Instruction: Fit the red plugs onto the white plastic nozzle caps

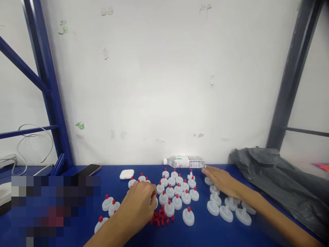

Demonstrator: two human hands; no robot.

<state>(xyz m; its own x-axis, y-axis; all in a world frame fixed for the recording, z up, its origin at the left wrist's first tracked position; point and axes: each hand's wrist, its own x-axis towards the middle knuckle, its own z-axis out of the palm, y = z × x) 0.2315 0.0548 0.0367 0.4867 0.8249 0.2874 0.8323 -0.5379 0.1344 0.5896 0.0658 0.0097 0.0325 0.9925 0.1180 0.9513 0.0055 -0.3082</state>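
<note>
My left hand (142, 199) is curled, fingers pointing down, among small white squeeze bottles with red tips; whatever its fingertips hold is hidden behind the hand. Just right of it lies a pile of loose red caps (160, 218). Several red-tipped bottles (177, 201) stand in the middle of the blue table, with one (188, 216) nearer to me. My right hand (222, 180) stretches flat, fingers extended, over white bottles without red caps (243, 216). Its fingertips reach close to the right end of a clear water bottle (183, 161), and part of the group beneath is covered.
A white earphone case (126, 174) and a dark phone (88, 170) lie at the back left. The water bottle lies along the wall. A grey plastic bag (272, 175) spreads over the right side. Blue frame posts (55, 103) stand left, with cables behind.
</note>
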